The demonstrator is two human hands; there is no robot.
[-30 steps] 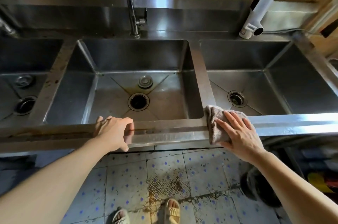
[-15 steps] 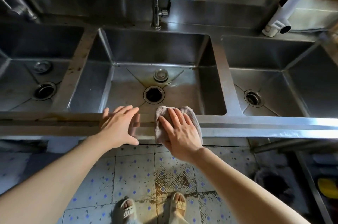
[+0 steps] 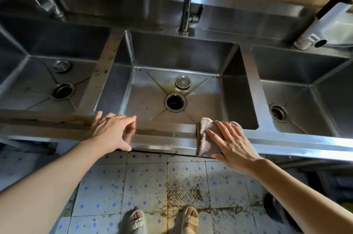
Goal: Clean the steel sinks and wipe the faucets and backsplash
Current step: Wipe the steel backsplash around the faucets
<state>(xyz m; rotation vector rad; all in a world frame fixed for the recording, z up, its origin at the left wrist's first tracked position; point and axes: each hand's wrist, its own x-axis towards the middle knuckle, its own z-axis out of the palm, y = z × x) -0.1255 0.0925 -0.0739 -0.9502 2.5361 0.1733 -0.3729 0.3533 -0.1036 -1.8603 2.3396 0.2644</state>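
Three steel sinks sit in a row: the left sink (image 3: 34, 96), the middle sink (image 3: 149, 103) and the right sink (image 3: 305, 100). My right hand (image 3: 232, 145) presses a grey-brown cloth (image 3: 205, 138) flat on the front rim (image 3: 164, 132), near the middle sink's right corner, fingers straight. My left hand (image 3: 112, 131) rests on the same rim farther left, thumb over the front edge. Brown stains mark the rim by my left hand. A tall faucet (image 3: 188, 0) rises behind the middle sink, in front of the steel backsplash (image 3: 114, 2).
A loose drain stopper (image 3: 182, 82) lies above the middle drain (image 3: 175, 102), another stopper (image 3: 61, 65) in the left sink. A white faucet unit (image 3: 321, 23) hangs at the back right, a second faucet (image 3: 47, 4) at the back left. My sandalled feet (image 3: 162, 220) stand on stained tiles.
My right hand slid the cloth left along the front rim until it nearly met my left hand, then back to the right. My left hand stayed on the rim.
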